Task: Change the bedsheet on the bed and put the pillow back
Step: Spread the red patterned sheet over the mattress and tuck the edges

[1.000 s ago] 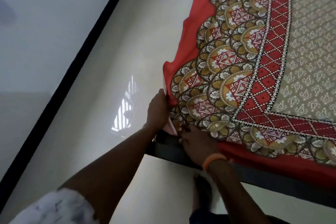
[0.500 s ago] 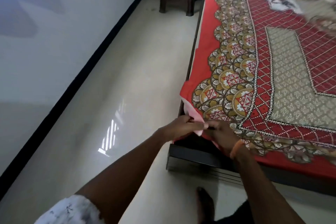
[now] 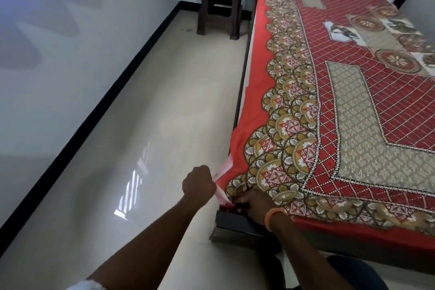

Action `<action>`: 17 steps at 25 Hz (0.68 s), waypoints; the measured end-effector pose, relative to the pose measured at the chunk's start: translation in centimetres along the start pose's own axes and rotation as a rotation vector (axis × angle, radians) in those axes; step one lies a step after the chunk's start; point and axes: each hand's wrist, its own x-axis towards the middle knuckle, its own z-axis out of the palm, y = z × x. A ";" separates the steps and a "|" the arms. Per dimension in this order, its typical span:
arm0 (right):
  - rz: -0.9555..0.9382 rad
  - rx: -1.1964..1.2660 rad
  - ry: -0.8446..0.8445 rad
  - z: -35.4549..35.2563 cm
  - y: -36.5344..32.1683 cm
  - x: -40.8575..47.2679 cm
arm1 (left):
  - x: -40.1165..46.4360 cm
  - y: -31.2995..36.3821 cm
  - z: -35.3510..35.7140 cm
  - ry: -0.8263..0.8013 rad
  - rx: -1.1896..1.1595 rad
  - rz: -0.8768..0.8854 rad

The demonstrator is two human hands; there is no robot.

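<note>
A red bedsheet with gold and white patterns lies spread over the bed, which fills the right half of the head view. At the bed's near left corner my left hand is a closed fist gripping the sheet's corner flap, whose pale underside shows beside it. My right hand, with an orange wristband, presses down at the same corner with its fingers tucked under the sheet's edge at the dark bed frame. No pillow is in sight.
A dark brown stool stands at the far end of the floor, next to the bed's head. A white wall with a black skirting runs along the left. A pale glossy floor strip lies between wall and bed.
The view has lifted to show the whole bed and the stool. My left hand has pulled the sheet's corner outward to the left; my right hand stays low at the corner.
</note>
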 end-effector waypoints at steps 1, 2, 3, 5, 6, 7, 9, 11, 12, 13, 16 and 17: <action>0.003 -0.050 0.039 0.4 0.4 0.7 | -0.2 0.5 0.0 0.065 -0.120 0.028; -0.028 -0.090 0.071 0.4 0.8 1.4 | -0.3 1.2 0.2 0.098 -0.198 0.094; -0.065 -0.084 0.096 0.1 0.7 1.8 | -0.5 2.0 0.6 0.100 -0.222 0.198; -0.064 -0.024 0.180 -0.9 0.1 2.0 | -1.1 3.2 1.9 0.031 -0.158 0.401; -0.053 -0.004 0.221 -1.5 -0.3 2.0 | -1.5 3.4 2.4 0.004 -0.096 0.492; -0.053 0.059 0.242 -2.2 -0.4 1.9 | -1.6 3.0 3.0 -0.017 -0.032 0.575; -0.120 0.363 0.221 -3.5 -0.1 0.8 | -1.1 1.4 3.8 -0.076 0.083 0.719; -0.119 0.665 0.260 -4.1 0.4 -1.7 | -1.2 1.1 3.9 -0.167 -0.083 0.672; -0.062 0.772 0.364 -4.0 0.4 -2.5 | -1.4 1.4 3.8 -0.206 -0.256 0.573; 0.029 0.830 0.525 -3.6 0.4 -3.2 | -1.6 2.2 3.8 -0.233 -0.422 0.444; 0.304 0.717 0.926 -1.7 -2.2 -3.5 | -1.3 4.4 4.6 -0.274 -0.769 -0.094; 0.295 0.593 0.949 -0.9 -3.0 -3.0 | -0.9 4.9 4.4 -0.321 -0.923 -0.315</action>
